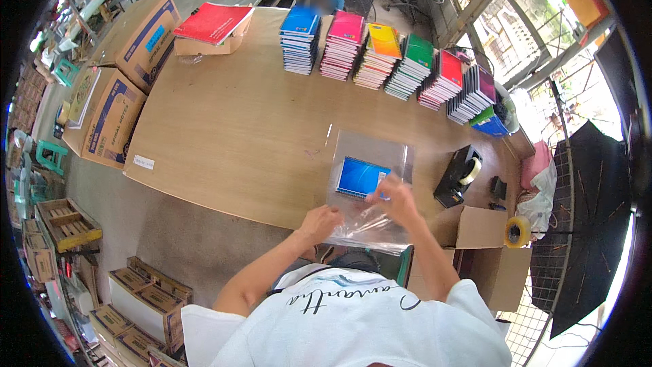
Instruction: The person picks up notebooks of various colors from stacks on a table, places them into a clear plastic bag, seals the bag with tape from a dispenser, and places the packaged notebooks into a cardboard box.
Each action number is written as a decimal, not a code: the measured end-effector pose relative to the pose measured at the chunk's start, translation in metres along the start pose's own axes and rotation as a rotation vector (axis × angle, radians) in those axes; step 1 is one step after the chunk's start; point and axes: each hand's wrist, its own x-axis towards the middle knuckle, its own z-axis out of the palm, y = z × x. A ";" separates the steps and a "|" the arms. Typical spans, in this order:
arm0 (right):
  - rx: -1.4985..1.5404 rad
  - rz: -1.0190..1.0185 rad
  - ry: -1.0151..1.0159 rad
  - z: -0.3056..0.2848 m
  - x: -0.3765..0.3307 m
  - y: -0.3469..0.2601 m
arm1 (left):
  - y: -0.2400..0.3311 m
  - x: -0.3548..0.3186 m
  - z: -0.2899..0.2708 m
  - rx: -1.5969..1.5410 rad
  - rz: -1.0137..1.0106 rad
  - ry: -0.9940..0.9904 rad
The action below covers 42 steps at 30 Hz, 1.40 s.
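A small blue spiral notebook point(360, 176) lies on or within a clear plastic bag point(397, 149) at the front of the table. Which of the two, I cannot tell. My left hand point(322, 223) is closed at the bag's near left edge, its fingertips pinching the film. Over the notebook's near right corner is my right hand point(397, 200), fingers bent and blurred by motion. Whether it grips film or notebook is unclear. Between both hands the film is wrinkled and shiny. More clear plastic hangs toward my lap.
Stacks of notebooks line the table's far side: blue point(299, 41), pink point(341, 44), yellow, green, red and purple. A black tape dispenser point(458, 177) stands right of the bag. Open carton point(483, 228) and tape roll point(517, 231) are near right. Large cartons point(112, 119) stand left.
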 end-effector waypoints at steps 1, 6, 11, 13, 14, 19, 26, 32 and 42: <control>-0.027 -0.035 -0.057 0.005 -0.026 -0.009 | 0.005 0.005 -0.009 0.024 -0.026 -0.002; -0.365 -0.015 0.162 0.030 -0.075 -0.031 | 0.037 0.022 -0.043 -0.047 -0.151 0.090; -0.229 -0.196 0.313 0.007 -0.070 -0.014 | 0.061 0.022 -0.073 0.014 0.103 0.215; -0.118 -0.174 0.233 -0.002 -0.073 0.000 | 0.055 0.024 -0.081 -0.020 0.082 0.155; -0.143 -0.144 0.194 -0.005 -0.072 0.006 | 0.044 0.029 -0.078 -0.026 0.068 0.141; -0.218 -0.205 0.358 -0.034 -0.077 -0.014 | 0.039 0.054 -0.084 0.028 -0.150 -0.071; -0.212 -0.411 0.194 -0.040 -0.088 -0.035 | 0.040 0.066 -0.093 -0.165 -0.124 -0.220; -0.220 0.019 -0.432 -0.017 -0.078 -0.053 | 0.053 0.071 -0.098 0.010 -0.108 -0.255; -0.019 0.057 -0.132 -0.042 0.021 0.035 | 0.074 0.056 -0.082 0.310 0.168 0.517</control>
